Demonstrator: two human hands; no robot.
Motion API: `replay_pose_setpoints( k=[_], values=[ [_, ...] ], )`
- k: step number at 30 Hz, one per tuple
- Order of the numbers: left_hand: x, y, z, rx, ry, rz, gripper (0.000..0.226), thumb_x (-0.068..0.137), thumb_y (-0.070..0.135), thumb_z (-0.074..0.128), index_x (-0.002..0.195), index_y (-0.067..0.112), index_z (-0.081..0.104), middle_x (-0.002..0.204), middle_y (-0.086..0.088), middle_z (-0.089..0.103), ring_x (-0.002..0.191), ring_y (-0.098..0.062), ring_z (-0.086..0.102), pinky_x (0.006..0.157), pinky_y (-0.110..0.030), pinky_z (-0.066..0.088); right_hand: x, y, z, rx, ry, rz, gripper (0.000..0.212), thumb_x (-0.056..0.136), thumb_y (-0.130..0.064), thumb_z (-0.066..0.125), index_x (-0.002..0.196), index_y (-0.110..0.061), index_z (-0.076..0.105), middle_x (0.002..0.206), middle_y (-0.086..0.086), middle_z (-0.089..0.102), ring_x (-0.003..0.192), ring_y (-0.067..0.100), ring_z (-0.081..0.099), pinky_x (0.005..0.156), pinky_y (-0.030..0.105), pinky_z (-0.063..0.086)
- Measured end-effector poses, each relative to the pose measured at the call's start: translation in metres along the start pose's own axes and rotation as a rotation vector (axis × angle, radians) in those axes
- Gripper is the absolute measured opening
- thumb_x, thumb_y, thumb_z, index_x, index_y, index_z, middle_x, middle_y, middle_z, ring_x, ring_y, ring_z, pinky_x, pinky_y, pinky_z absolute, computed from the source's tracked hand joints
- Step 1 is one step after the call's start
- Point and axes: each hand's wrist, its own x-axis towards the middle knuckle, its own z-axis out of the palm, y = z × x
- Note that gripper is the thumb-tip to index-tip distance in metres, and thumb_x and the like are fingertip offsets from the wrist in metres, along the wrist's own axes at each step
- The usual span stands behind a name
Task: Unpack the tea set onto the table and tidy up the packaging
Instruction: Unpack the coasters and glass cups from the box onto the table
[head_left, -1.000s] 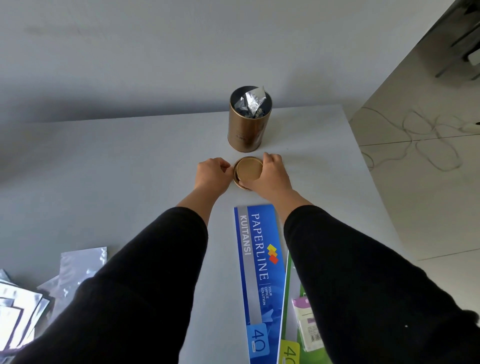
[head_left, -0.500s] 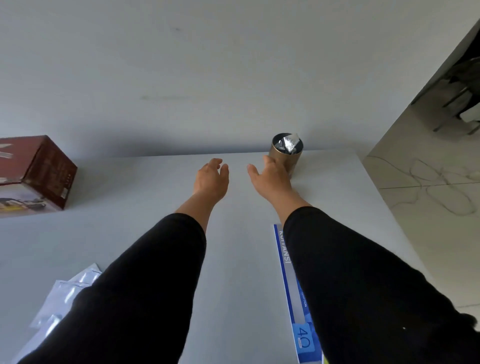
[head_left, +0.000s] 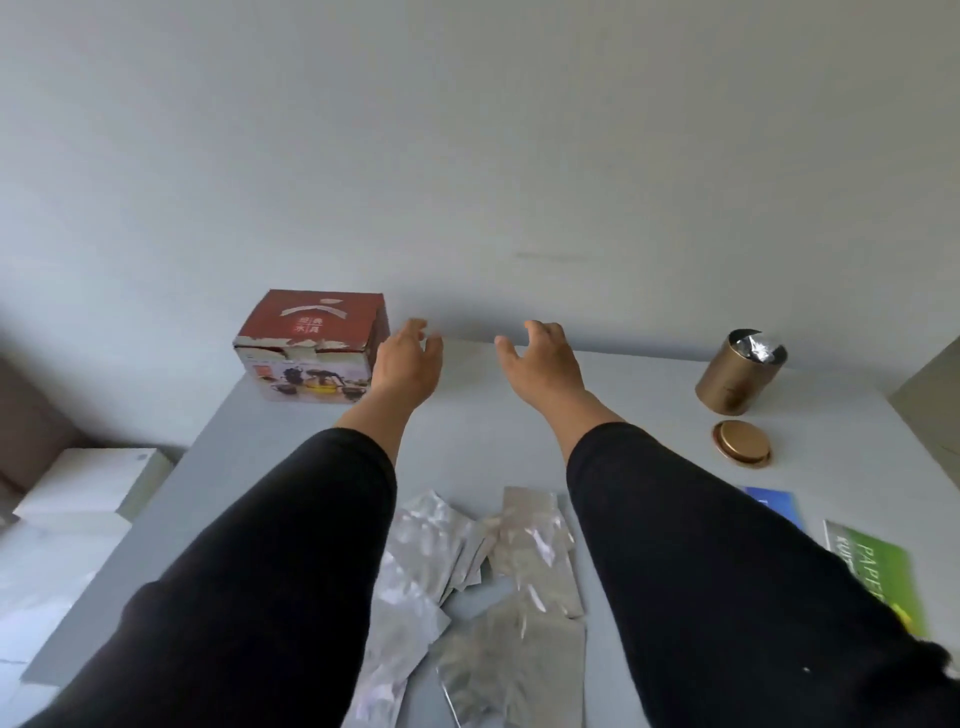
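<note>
Red cardboard makes up the tea set box (head_left: 311, 345), which sits at the far left part of the grey table (head_left: 597, 395), close to the wall. Both hands are empty, with fingers spread wide. The left hand (head_left: 408, 364) hangs just beside the box's right side, and the right hand (head_left: 543, 364) is well apart from it.

The box likely has cups and a pot inside, so it may be heavy and could break if dropped. Its top edge looks torn and soft. Holding it by both side walls, low down, seems safest.

White Chinese writing sits on the red top, but it is too blurry for me to read. The front shows a picture of a teapot and cups. A green paper pack (head_left: 878, 577) on the right shows "PAPE". A gold tin (head_left: 737, 376) stands open, its lid (head_left: 741, 443) lying near it. Shiny foil packets (head_left: 514, 566) lie between the sleeves.
</note>
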Motion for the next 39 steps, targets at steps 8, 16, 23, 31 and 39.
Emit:
replay_pose_setpoints(
  k=[8, 16, 23, 31, 39],
  values=[
    [0.01, -0.08, -0.072, 0.003, 0.128, -0.105, 0.041, 0.099, 0.03, 0.038, 0.136, 0.013, 0.048, 0.129, -0.01, 0.059, 0.119, -0.029, 0.053, 0.094, -0.037, 0.041, 0.008, -0.084, 0.059, -0.047, -0.069, -0.143, 0.055, 0.097, -0.04, 0.042, 0.14, -0.006, 0.039, 0.143, 0.012, 0.036, 0.13, 0.029, 0.043, 0.102, 0.036, 0.038],
    [0.039, -0.16, -0.114, 0.039, 0.124, -0.214, 0.041, 0.099, 0.026, 0.037, 0.136, 0.011, 0.047, 0.133, -0.011, 0.056, 0.121, -0.029, 0.052, 0.097, -0.036, 0.042, 0.02, -0.126, 0.138, -0.106, -0.179, -0.159, 0.05, 0.096, -0.037, 0.045, 0.137, -0.009, 0.044, 0.139, 0.009, 0.041, 0.126, 0.026, 0.045, 0.101, 0.036, 0.04],
    [0.105, -0.212, -0.13, -0.017, 0.041, -0.173, 0.047, 0.098, 0.026, 0.042, 0.142, 0.013, 0.037, 0.144, -0.01, 0.039, 0.129, -0.027, 0.042, 0.101, -0.037, 0.039, 0.048, -0.15, 0.204, -0.101, -0.148, 0.013, 0.05, 0.095, -0.03, 0.049, 0.139, -0.01, 0.042, 0.14, 0.01, 0.04, 0.124, 0.027, 0.047, 0.1, 0.035, 0.042],
    [0.164, -0.251, -0.139, -0.096, -0.117, -0.257, 0.055, 0.101, 0.038, 0.032, 0.147, 0.009, 0.03, 0.15, -0.011, 0.037, 0.138, -0.028, 0.034, 0.11, -0.041, 0.031, 0.087, -0.167, 0.239, 0.026, 0.024, 0.262, 0.062, 0.093, -0.037, 0.051, 0.146, -0.013, 0.03, 0.141, 0.01, 0.04, 0.125, 0.025, 0.047, 0.1, 0.035, 0.043],
    [0.171, -0.249, -0.123, -0.291, -0.187, -0.29, 0.043, 0.101, 0.028, 0.03, 0.142, 0.018, 0.037, 0.126, -0.005, 0.055, 0.095, -0.018, 0.047, 0.08, -0.03, 0.038, 0.111, -0.169, 0.249, 0.355, 0.074, 0.556, 0.054, 0.089, -0.039, 0.049, 0.137, -0.016, 0.043, 0.13, 0.003, 0.057, 0.111, 0.026, 0.061, 0.093, 0.038, 0.052]
  ],
)
